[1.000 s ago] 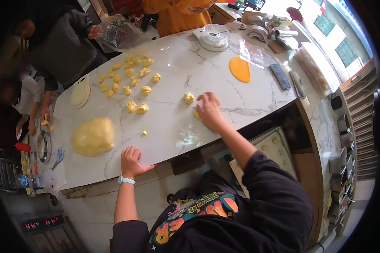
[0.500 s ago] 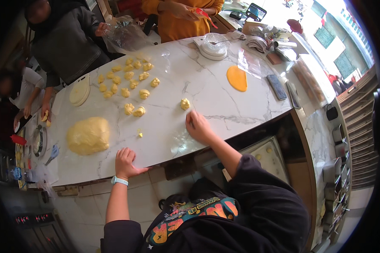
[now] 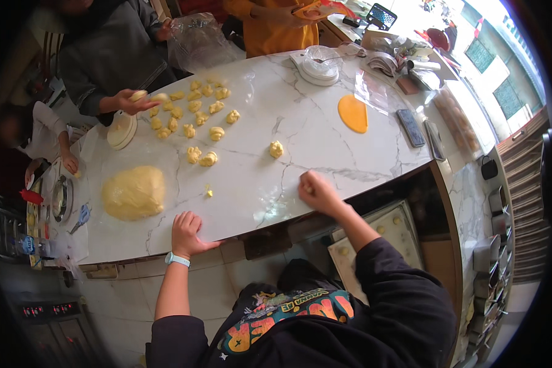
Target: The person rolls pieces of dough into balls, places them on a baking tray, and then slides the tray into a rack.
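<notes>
My left hand [image 3: 190, 233] rests at the near edge of the marble table, fingers loosely bent and thumb stretched out along the edge. Nothing shows in it. My right hand [image 3: 318, 191] is a closed fist over the tabletop; what it holds, if anything, is hidden. A small lump of yellow dough [image 3: 276, 149] lies just beyond it, apart from the fingers. The big dough mass [image 3: 134, 192] sits left of my left hand, and a tiny dough scrap [image 3: 209, 193] lies between my hands. Farther back are several small dough lumps [image 3: 216, 133].
An orange flat scraper [image 3: 352, 113], a phone [image 3: 410, 127] and a white scale [image 3: 316, 72] with a bowl stand toward the right. At the far left, a co-worker's hand [image 3: 132, 102] holds dough pieces above a round white lid-like thing [image 3: 122, 130]. Trays [image 3: 386, 236] sit below the table.
My right hand has moved right, away from the single dough lump. My left hand stays at the edge. A co-worker's hand has brought dough pieces up toward the group of lumps.
</notes>
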`<act>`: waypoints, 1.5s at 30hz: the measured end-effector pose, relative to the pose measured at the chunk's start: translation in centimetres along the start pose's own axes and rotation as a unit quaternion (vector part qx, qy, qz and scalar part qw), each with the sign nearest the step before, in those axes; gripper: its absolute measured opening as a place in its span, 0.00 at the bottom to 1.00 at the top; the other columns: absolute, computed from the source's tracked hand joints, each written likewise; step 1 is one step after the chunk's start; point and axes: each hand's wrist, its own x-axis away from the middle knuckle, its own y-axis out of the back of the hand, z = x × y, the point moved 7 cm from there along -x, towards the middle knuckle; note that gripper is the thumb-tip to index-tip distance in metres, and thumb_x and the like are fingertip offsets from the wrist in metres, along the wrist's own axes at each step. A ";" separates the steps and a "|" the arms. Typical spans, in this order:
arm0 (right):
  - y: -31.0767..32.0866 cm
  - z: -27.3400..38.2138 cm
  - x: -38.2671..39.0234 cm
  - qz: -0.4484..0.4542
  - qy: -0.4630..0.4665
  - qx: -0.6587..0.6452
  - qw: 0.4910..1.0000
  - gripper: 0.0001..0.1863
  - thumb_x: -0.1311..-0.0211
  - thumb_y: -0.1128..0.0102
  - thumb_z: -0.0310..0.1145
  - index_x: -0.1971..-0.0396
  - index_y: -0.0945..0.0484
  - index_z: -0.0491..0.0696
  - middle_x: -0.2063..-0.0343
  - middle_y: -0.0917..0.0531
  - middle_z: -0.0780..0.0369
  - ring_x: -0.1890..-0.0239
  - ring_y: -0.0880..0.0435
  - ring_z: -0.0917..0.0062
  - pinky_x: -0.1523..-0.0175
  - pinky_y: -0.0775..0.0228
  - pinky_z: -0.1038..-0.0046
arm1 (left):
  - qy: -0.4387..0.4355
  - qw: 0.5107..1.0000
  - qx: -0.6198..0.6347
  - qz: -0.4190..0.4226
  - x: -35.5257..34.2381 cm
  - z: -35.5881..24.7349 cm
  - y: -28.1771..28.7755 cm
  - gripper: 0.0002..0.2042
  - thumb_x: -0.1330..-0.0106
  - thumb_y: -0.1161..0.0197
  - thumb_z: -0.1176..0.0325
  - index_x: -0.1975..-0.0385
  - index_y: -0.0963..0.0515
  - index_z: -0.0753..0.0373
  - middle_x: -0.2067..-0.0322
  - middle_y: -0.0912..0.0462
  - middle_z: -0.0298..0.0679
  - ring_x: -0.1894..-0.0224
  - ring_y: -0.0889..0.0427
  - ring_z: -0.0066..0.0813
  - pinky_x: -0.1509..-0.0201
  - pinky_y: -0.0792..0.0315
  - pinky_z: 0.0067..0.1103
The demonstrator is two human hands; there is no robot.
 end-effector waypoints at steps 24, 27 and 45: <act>-0.5 0.3 -0.1 -0.017 0.016 0.018 1.000 0.09 0.50 0.44 0.25 0.75 0.36 0.46 0.75 0.29 0.57 0.68 0.26 0.59 0.64 0.35 0.65 | -0.012 1.000 0.005 -0.013 -0.3 0.1 0.8 0.30 0.74 0.23 0.46 0.84 0.37 0.58 0.79 0.35 0.36 0.72 0.32 0.38 0.65 0.38 0.29; 2.2 -0.8 -3.5 -0.137 0.026 0.218 0.966 0.08 0.50 0.44 0.26 0.72 0.34 0.46 0.73 0.27 0.57 0.67 0.26 0.59 0.61 0.35 0.64 | -0.014 1.000 0.020 -0.004 -0.5 -0.4 -0.2 0.30 0.74 0.22 0.47 0.84 0.38 0.57 0.80 0.36 0.36 0.74 0.33 0.38 0.67 0.39 0.29; 1.8 -1.5 -3.0 -0.101 -0.057 -0.086 0.990 0.21 0.43 0.38 0.30 0.52 0.36 0.45 0.66 0.24 0.60 0.63 0.23 0.73 0.55 0.29 0.70 | 0.000 1.000 0.011 0.012 -0.6 -0.2 -0.5 0.31 0.74 0.23 0.46 0.83 0.38 0.57 0.79 0.35 0.36 0.72 0.33 0.37 0.65 0.39 0.29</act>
